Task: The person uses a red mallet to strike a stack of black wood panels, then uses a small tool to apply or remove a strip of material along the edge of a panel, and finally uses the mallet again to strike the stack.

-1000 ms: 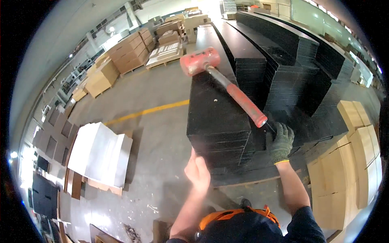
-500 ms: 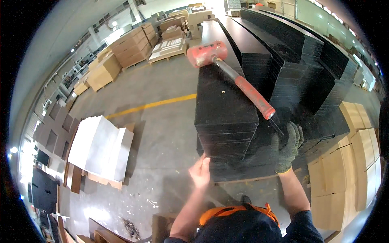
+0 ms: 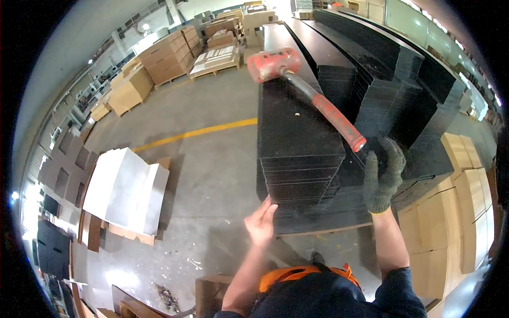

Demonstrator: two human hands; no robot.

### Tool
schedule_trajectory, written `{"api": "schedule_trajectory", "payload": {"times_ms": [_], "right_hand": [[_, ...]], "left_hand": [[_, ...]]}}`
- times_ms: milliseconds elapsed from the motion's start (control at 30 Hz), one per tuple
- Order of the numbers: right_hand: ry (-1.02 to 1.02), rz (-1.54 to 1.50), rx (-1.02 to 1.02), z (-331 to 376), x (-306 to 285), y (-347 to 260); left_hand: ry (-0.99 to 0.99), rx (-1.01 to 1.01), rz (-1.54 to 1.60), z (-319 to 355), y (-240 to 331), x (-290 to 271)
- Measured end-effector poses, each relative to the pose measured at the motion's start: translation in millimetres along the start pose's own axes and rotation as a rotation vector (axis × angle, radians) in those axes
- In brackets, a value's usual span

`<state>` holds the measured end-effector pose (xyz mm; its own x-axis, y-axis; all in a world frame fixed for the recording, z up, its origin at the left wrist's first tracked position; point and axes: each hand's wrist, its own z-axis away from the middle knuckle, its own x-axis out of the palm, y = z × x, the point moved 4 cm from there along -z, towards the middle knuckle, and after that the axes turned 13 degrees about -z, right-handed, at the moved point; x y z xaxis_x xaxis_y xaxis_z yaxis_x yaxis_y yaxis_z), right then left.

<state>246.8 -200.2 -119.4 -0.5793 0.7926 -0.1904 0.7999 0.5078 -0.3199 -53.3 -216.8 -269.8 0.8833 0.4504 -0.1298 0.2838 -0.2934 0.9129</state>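
Bare left hand (image 3: 261,221), fingers loosely spread, pressed against the lower corner of the stack of black panels (image 3: 297,132). Gloved right hand (image 3: 383,175) open, holding nothing, just below the grip end of the red mallet (image 3: 305,90) (lying atop the stack, head far beyond the fingertips).

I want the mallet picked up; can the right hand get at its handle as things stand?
Probably yes: the right hand, gloved and open, sits just below the mallet handle end on the black panel stack, with nothing between them.
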Motion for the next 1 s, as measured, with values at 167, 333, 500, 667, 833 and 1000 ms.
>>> {"api": "schedule_trajectory", "payload": {"times_ms": [167, 333, 500, 667, 833, 1000], "right_hand": [[-0.309, 0.277, 0.249, 38.4, 33.4, 66.7], [-0.495, 0.375, 0.301, 72.4, 41.2, 100.0], [-0.59, 0.396, 0.384, 80.4, 37.3, 102.9], [-0.527, 0.33, 0.456, 75.4, 35.2, 107.2], [-0.567, 0.357, 0.477, 70.6, 40.7, 109.3], [-0.207, -0.148, 0.405, 42.7, 22.8, 52.6]], "left_hand": [[-0.028, -0.095, -0.045, -3.9, 10.1, -2.3], [0.0, -0.031, -0.037, -6.2, 17.9, -1.8], [-0.032, -0.113, 0.069, -2.9, 18.0, -6.1], [0.022, -0.074, -0.038, -10.6, 18.6, -2.9], [0.014, -0.023, -0.167, -11.9, 22.3, -10.9], [-0.031, 0.15, -0.02, -37.9, 67.5, -22.3]]}}
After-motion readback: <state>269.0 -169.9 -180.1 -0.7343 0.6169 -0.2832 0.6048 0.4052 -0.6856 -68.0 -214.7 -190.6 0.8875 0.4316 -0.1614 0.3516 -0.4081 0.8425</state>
